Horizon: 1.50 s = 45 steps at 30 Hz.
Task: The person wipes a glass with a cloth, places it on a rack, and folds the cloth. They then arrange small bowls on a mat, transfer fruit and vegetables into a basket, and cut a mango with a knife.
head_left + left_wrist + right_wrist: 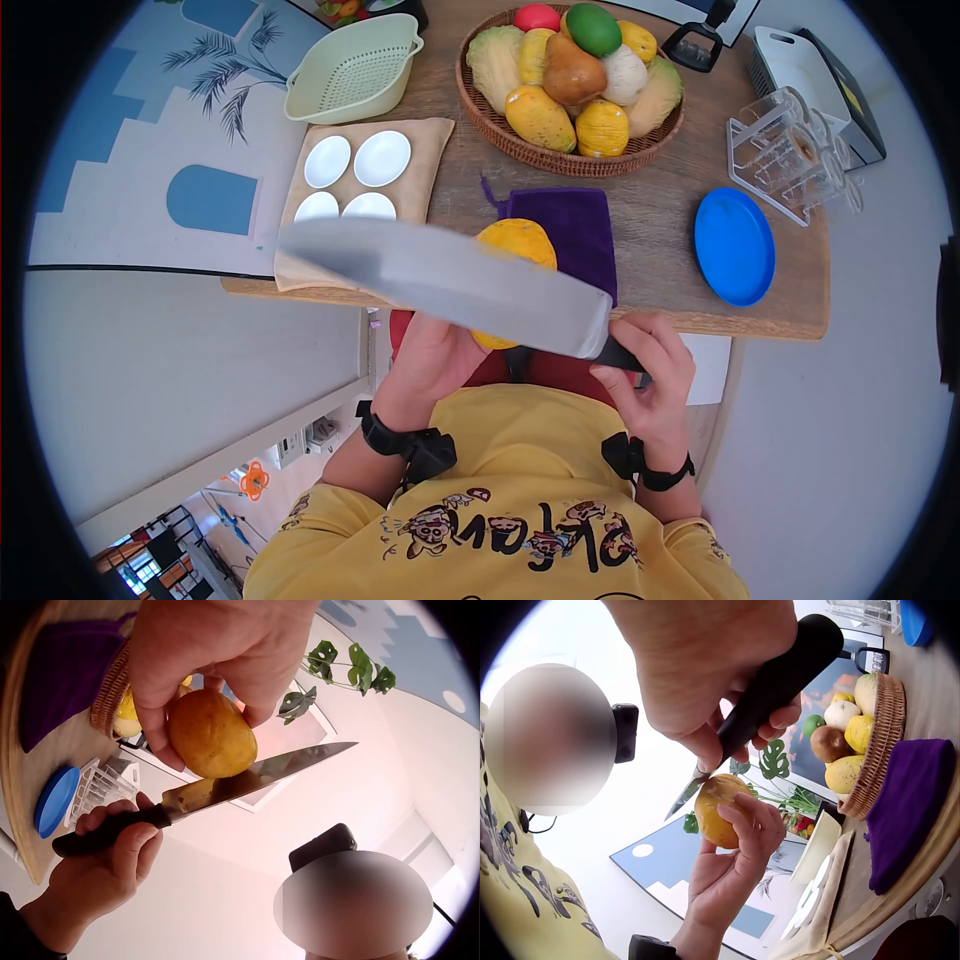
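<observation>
A yellow-orange fruit [213, 735] is gripped by the left hand [432, 358], whose fingers curl round it in both wrist views. The right hand [655, 378] holds the black handle [776, 686] of a large knife, fingers wrapped round it. In the head view the broad blade [470, 285] points left and crosses in front of the fruit, hiding its middle. The left wrist view shows the blade [262, 774] against or very close to the fruit's side; whether it cuts in, I cannot tell. Both hands are at the table's front edge, above the lap.
A purple cloth pouch [580, 235] lies just beyond the hands. Left of it, white round dishes [382, 159] sit on a beige cloth [432, 165], with a green colander [355, 70] behind. A wicker fruit basket [500, 145], blue plate [735, 246] and glass rack [770, 190] stand farther back and right.
</observation>
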Tool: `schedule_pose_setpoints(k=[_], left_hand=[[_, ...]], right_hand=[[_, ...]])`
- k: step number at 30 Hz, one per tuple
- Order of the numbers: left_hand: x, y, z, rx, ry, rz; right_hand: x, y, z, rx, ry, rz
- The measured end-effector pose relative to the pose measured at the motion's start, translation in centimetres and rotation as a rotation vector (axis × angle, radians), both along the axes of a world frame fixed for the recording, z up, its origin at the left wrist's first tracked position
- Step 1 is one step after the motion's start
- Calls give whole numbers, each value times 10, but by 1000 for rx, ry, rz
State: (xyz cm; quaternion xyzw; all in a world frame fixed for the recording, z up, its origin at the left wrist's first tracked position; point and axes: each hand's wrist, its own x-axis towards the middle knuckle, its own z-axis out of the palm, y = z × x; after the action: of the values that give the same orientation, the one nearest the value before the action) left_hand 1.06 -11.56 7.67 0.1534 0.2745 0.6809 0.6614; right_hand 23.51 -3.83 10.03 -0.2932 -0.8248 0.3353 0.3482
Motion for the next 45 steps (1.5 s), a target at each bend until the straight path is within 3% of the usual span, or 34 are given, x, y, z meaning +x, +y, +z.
schedule_pose_setpoints(k=[2, 5, 8, 14, 17, 23, 26, 29, 32, 35, 37, 40, 45], left_hand=[[2, 0, 1, -36, -62, 25], [1, -1, -2, -22, -92, 36], [-2, -1, -7, 100, 65, 4], [-1, 3, 3, 15, -44, -14], [0, 7, 5, -5, 100, 3], [0, 3, -6, -14, -105, 52], [-4, -1, -15, -89, 39, 58], [-4, -2, -20, -133, -27, 60], [-1, 2, -10, 3, -23, 62], [-9, -12, -33, -46, -33, 50], [-16, -17, -44, -27, -263, -19], [-6, 6, -9, 59, -78, -42], [-8, -6, -28, 85, -73, 12]], right_hand=[[0, 1, -4, -43, 35, -71], [2, 1, 0, -45, 39, -23], [0, 1, 3, 5, 34, 38], [2, 0, 0, -22, 18, -10], [1, 0, 2, -3, 32, 46], [-2, 1, -2, -14, 63, -26], [0, 1, 2, 19, 27, 61], [-1, 0, -1, 13, 17, 10], [-2, 2, -5, -14, 37, -45], [1, 2, 1, 11, 10, 54], [1, 0, 3, 11, -3, 49], [-1, -1, -1, -10, 17, -7], [1, 2, 2, 9, 44, -27]])
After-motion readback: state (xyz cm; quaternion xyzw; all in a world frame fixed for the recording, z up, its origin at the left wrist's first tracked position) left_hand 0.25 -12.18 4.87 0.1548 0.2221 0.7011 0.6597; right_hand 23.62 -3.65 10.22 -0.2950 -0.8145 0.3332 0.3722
